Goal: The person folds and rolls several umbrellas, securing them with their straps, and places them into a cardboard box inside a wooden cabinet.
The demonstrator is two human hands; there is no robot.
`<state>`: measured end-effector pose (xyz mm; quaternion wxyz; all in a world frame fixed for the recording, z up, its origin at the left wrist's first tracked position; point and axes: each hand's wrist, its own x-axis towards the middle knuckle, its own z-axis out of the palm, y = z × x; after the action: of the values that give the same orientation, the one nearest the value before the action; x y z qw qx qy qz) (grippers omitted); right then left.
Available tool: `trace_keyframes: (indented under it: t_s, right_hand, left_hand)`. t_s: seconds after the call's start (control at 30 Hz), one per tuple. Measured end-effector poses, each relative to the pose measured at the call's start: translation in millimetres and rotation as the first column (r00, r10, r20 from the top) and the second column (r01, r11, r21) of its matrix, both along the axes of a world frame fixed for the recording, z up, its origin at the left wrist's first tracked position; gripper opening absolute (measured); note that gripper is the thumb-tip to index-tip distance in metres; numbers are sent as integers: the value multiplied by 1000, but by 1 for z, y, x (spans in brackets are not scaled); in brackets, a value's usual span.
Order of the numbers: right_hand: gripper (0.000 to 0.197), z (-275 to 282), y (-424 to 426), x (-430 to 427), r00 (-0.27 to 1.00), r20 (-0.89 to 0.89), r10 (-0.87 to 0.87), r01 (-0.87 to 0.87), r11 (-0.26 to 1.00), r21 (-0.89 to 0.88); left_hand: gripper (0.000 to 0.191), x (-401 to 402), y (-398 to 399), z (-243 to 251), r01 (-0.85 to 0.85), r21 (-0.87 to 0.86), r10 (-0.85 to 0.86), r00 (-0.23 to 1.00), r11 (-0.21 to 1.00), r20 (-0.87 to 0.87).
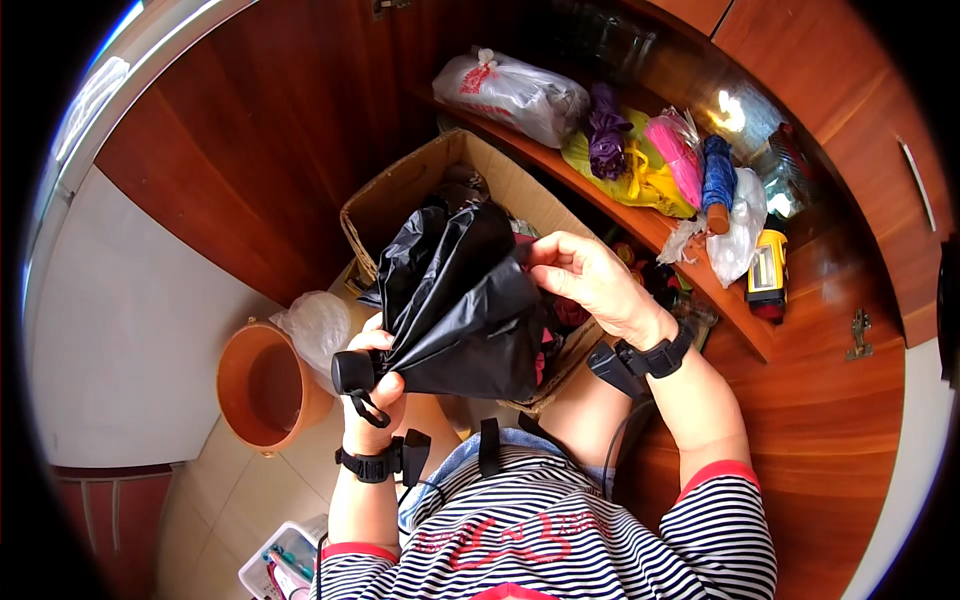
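Note:
A loosely folded black umbrella lies across the front of an open cardboard box. My left hand grips it by its black handle end, where a wrist strap hangs down. At the canopy's right edge, my right hand pinches the black fabric between thumb and fingers. Under and behind the umbrella, more dark and reddish things show inside the box, mostly hidden. Both wrists wear black straps with small devices.
On a wooden shelf stand a tied white plastic bag, a purple folded umbrella, pink and blue bundles, and a yellow flashlight. An orange bucket and clear bag stand left. A white basket sits lower left.

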<state>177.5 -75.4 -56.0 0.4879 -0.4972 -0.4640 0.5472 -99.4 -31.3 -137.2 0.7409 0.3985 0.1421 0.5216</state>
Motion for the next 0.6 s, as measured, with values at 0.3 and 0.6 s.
trace_keyframes:
  t_s: [0.3, 0.6]
  right_hand:
    - [5, 8, -25, -7, 966, -246, -75, 141, 954, 263]
    - [38, -2, -55, -31, 891, -437, 120, -8, 968, 250]
  left_hand:
    - [43, 3, 4, 3, -24, 1, 24, 999, 1000, -21]
    - [42, 8, 5, 4, -60, -24, 58, 997, 998, -50]
